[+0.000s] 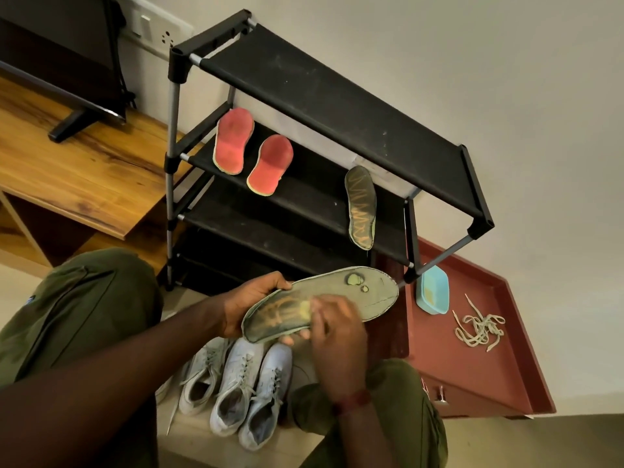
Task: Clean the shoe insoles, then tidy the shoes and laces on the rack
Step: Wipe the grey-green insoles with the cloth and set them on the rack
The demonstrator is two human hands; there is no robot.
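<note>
Presently the insole (337,292) lies across left fingers (293,339), right fingers (320,309) touching its top.

The rack (331,106) is black cloth on grey tubes, flecked with pale specks, and bears two red insoles (234,140) rimmed in yellow-green and a dark olive insole (361,207) with an orange zigzag. The grey-green insole (337,288) shows crossing orange lines at its heel and yellow-green spots near its toe. The shoes (236,383) are pale grey-white, the laces (479,329) cream on a maroon tray (472,373), the tub (432,290) turquoise, the trousers (84,305) olive, the counter (84,163) brown wood grain.
</note>
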